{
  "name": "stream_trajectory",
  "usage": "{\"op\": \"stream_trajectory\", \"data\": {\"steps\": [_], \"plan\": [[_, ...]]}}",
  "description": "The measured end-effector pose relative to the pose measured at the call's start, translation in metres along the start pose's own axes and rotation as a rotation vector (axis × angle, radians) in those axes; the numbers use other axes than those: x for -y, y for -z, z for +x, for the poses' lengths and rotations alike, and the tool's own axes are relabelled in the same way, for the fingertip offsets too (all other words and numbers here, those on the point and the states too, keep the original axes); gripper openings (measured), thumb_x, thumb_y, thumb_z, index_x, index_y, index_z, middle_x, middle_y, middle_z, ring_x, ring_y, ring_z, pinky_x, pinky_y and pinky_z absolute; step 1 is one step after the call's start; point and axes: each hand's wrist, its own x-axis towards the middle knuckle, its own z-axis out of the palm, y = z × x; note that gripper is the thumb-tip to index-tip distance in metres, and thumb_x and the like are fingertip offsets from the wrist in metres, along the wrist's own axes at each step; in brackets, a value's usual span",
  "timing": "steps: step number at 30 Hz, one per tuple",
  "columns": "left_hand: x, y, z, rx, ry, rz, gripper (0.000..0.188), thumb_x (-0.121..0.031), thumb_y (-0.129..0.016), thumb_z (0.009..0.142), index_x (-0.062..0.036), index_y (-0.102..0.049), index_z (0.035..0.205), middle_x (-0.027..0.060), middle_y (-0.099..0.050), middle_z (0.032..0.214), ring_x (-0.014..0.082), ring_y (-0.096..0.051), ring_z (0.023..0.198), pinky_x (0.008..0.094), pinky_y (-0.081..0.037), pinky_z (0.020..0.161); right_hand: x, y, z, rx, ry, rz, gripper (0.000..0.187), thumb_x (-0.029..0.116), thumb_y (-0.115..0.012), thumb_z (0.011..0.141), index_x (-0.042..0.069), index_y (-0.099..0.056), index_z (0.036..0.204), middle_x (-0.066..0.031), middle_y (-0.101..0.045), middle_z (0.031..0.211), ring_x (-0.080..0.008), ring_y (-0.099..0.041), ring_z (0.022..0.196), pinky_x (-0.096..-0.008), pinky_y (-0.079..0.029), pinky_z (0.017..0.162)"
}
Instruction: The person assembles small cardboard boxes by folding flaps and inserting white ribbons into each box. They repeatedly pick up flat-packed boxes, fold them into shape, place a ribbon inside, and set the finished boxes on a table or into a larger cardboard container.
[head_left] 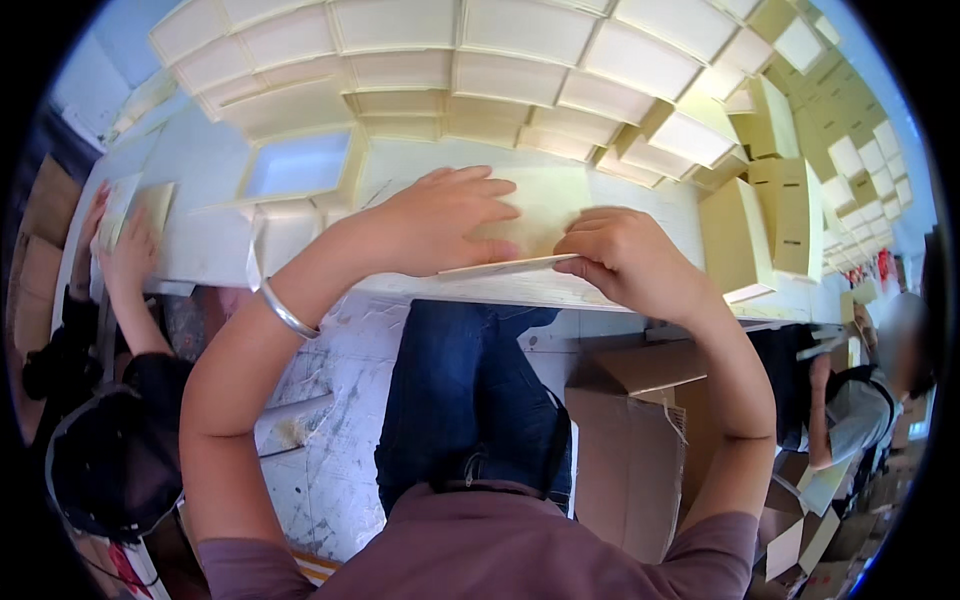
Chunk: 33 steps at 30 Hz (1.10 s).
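A cream cardboard panel (552, 192) lies on the white table in front of me, and a narrow flap along its near side stands up at a slant. My left hand (440, 222) rests across the panel's left part, fingers spread, with the thumb by the flap. My right hand (622, 252) has its fingers closed on the right end of the flap, pinching it between thumb and fingers. Left of my left hand stands an open cream box (245, 186) with a pale bluish inside.
Cream boxes (520, 30) are stacked in rows along the table's far side. More boxes (740, 235) stand at the right. A co-worker's hands (130, 250) hold a cream piece at the left. A brown carton (625, 470) sits below the table; another person (860, 400) is far right.
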Motion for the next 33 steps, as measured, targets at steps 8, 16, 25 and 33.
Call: {"op": "stream_trajectory", "data": {"steps": [8, 16, 25, 33], "plan": [[0.004, -0.009, 0.011, 0.264, 0.097, 0.279, 0.06, -0.02, -0.049, 0.081, 0.004, -0.027, 0.131, 0.0277, -0.029, 0.133, 0.0371, -0.033, 0.123, 0.0373, -0.032, 0.1, -0.024, 0.022, -0.08, -0.735, -0.232, -0.375, 0.041, 0.026, -0.061, 0.075, 0.006, -0.051, 0.109, -0.016, -0.05, 0.111, -0.0303, -0.047, 0.104, -0.0445, -0.03, 0.098], [-0.019, 0.006, 0.046, 0.492, -0.1, 0.328, 0.057, -0.012, -0.048, 0.077, 0.0091, -0.03, 0.127, 0.0311, -0.031, 0.13, 0.0375, -0.033, 0.123, 0.0366, -0.03, 0.101, -0.191, -0.084, -0.369, -1.12, -1.381, -0.173, 0.064, 0.047, -0.049, 0.084, 0.005, -0.035, 0.13, -0.0226, -0.039, 0.126, -0.0322, -0.04, 0.112, -0.0392, -0.034, 0.093], [-0.018, 0.009, 0.062, 0.228, 0.017, 0.169, 0.049, -0.01, -0.051, 0.078, 0.0013, -0.04, 0.124, 0.0217, -0.038, 0.13, 0.0316, -0.037, 0.121, 0.0369, -0.031, 0.099, -0.055, -0.147, -0.493, -1.389, -1.728, 0.104, 0.067, 0.038, -0.064, 0.076, 0.002, -0.038, 0.127, -0.0215, -0.045, 0.12, -0.0287, -0.044, 0.112, -0.0363, -0.038, 0.09], [0.133, -0.069, 0.136, 0.219, -0.607, -0.076, 0.043, -0.023, -0.052, 0.081, -0.0069, -0.046, 0.12, 0.0162, -0.045, 0.126, 0.0318, -0.036, 0.122, 0.042, -0.031, 0.098, 0.048, -0.262, -0.551, -1.093, -2.216, -0.014, 0.057, 0.028, -0.064, 0.077, 0.006, -0.04, 0.125, -0.0177, -0.048, 0.114, -0.0286, -0.048, 0.103, -0.0367, -0.04, 0.088]]}}
